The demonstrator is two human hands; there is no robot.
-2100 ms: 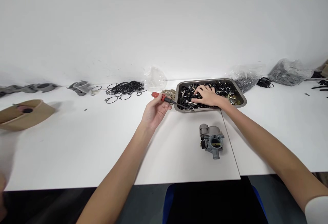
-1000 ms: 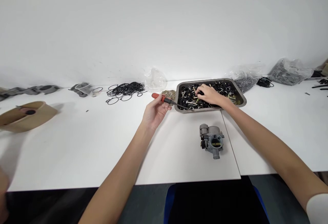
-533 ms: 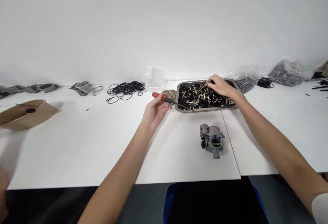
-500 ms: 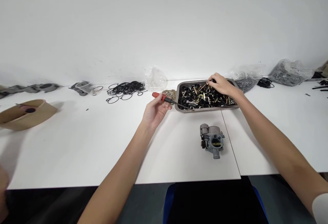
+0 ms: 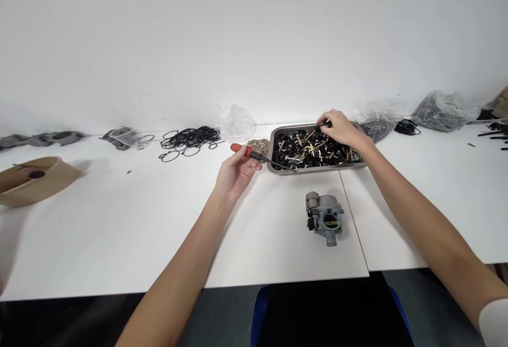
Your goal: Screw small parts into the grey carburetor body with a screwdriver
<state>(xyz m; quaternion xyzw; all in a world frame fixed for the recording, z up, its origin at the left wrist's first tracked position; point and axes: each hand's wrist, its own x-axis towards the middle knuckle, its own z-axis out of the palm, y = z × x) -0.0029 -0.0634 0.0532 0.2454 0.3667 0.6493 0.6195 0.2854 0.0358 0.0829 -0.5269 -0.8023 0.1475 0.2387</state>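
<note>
My left hand (image 5: 235,170) grips a screwdriver (image 5: 254,154) with a red handle, its dark shaft pointing right over the near left corner of a metal tray (image 5: 277,169). The tray is full of small black and brass parts (image 5: 305,148). My right hand (image 5: 340,127) reaches into the tray's far side, fingertips pinched among the parts; what they pinch is too small to tell. A grey carburetor body (image 5: 323,222) stands on the white table (image 5: 119,230) in front of the tray, untouched by either hand.
Black rubber rings (image 5: 186,139) lie left of the tray, a small heap of brass bits (image 5: 259,146) beside it. Plastic bags of parts (image 5: 440,106) sit at the far right. A tan paper container (image 5: 34,180) and grey castings (image 5: 119,136) are on the left.
My right hand has moved from the tray's middle to its far edge, picking among the parts. My left hand keeps the screwdriver in the same place.
</note>
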